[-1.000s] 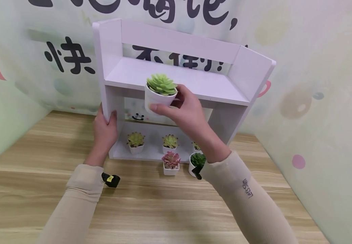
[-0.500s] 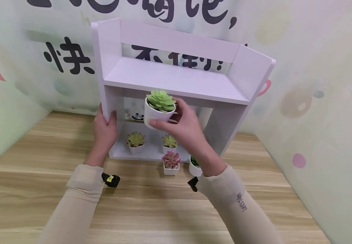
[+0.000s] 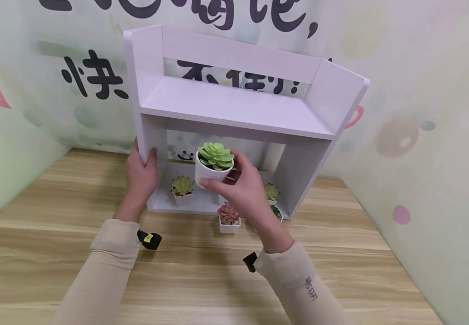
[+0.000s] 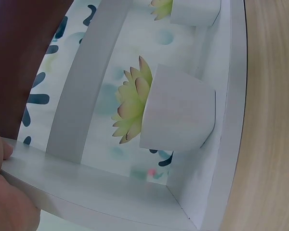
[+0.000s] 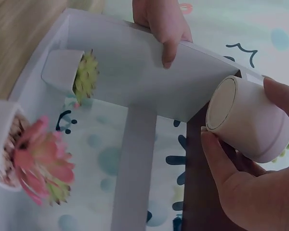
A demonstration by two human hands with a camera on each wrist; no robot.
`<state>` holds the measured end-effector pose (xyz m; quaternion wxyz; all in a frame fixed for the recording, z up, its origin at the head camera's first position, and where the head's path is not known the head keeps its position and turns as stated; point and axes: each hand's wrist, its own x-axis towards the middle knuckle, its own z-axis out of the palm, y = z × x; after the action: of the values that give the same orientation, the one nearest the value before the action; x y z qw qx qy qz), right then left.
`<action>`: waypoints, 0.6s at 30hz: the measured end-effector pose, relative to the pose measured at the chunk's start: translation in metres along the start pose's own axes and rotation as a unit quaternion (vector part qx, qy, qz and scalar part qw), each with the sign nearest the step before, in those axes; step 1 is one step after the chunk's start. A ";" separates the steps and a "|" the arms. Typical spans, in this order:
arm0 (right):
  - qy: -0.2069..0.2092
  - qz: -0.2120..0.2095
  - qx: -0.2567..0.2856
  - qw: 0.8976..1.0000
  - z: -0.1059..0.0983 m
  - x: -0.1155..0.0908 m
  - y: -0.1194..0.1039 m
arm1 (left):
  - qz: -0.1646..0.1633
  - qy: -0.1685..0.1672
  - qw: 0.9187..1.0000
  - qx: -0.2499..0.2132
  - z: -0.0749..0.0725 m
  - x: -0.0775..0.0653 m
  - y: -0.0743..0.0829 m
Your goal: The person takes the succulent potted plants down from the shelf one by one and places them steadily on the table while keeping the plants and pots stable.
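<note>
My left hand [image 3: 142,174] grips the left side panel of a white two-tier shelf [image 3: 234,100], its thumb on the inner face. In my right hand [image 3: 244,189] is a bright green potted succulent [image 3: 215,157], its round white pot [image 5: 253,115] pinched between thumb and fingers. That plant is held upright in front of the shelf's lower opening. On the lower board stand a small yellow-green succulent [image 3: 182,188] at left and a similar succulent [image 3: 272,193] at right. Between them a white pot shows partly, mostly hidden by my right hand.
A red succulent [image 3: 229,217] in a square white pot stands on the wooden table [image 3: 202,280] before the shelf. Beside it, a dark green succulent [image 3: 277,212] is partly hidden by my right wrist. A printed wall [image 3: 421,158] closes in the back and sides.
My right hand has lowered the bright green succulent from the upper board's height to the lower opening. The right-hand small succulent has come into view. My left hand keeps its grip on the shelf.
</note>
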<state>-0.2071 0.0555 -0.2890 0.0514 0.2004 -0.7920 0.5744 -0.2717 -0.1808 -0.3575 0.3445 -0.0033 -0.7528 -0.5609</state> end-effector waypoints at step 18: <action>0.008 0.030 0.006 0.999 0.013 -0.008 0.029 | -0.010 0.003 1.000 -0.004 0.004 0.000 -0.002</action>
<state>-0.2085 0.0527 -0.3220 0.0389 0.1723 -0.7937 0.5821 -0.2748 -0.1782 -0.3595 0.3408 0.0048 -0.7497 -0.5673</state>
